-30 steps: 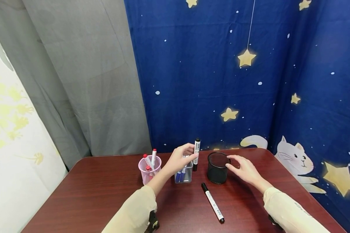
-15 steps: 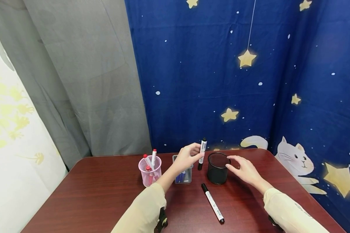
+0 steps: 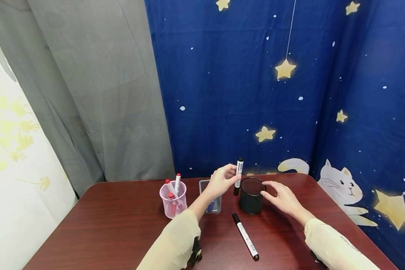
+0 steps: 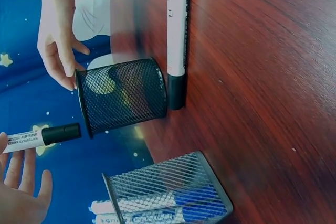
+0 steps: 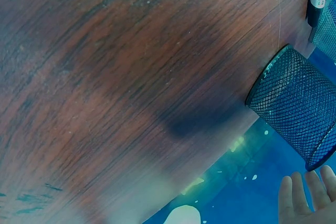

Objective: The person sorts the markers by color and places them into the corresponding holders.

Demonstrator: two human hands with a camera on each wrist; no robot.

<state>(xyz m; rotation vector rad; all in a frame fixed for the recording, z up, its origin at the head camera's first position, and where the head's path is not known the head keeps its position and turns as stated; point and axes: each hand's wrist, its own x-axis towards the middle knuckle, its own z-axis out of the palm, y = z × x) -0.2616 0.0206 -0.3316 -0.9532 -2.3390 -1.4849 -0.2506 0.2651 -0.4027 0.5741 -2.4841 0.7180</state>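
My left hand (image 3: 221, 182) pinches a whiteboard marker (image 3: 239, 173), white-barrelled with black ends. The marker stands nearly upright just left of the black mesh pen holder (image 3: 251, 202), black cap down. In the left wrist view that cap (image 4: 62, 134) is close to the holder's rim, outside it. My right hand (image 3: 283, 195) touches the right side of the rim with thumb and fingertips; in the right wrist view its fingers (image 5: 307, 192) look fairly straight. A second black-capped marker (image 3: 245, 237) lies on the table in front of the holder.
To the left stands a pink mesh pen holder (image 3: 167, 210) with several red-capped markers (image 3: 173, 187). A grey mesh holder (image 4: 157, 174) with blue markers (image 4: 199, 196) is partly behind my left arm. The reddish-brown table (image 3: 121, 225) reaches back to the curtains.
My left hand has moved right with the upright marker, from beside the grey holder to the black holder's left edge. The right hand and the lying marker have stayed put.
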